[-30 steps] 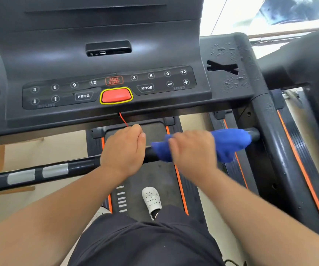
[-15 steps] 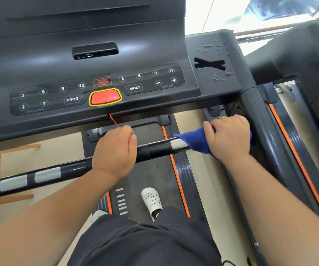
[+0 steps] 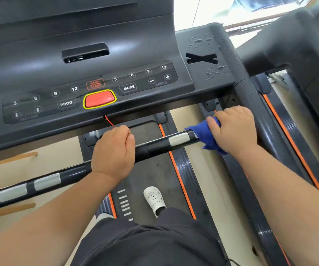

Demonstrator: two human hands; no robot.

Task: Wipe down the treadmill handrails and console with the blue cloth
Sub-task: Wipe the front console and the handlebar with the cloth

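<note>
I look down from head height at a black treadmill. Its console fills the top of my view, a sloped panel with number keys and a red stop button. Water drops sit on its right corner, beside the right rail. Below it a crossbar runs left to right, black with grey patches. My left hand is closed bare around the middle of the bar. My right hand is closed around the bar's right end with the blue cloth bunched under the palm. The cloth looks soft, light and limp, so I judge it will fold around the bar easily. The bar looks smooth and hard, possibly slick. I would keep the cloth wrapped right round it.
</note>
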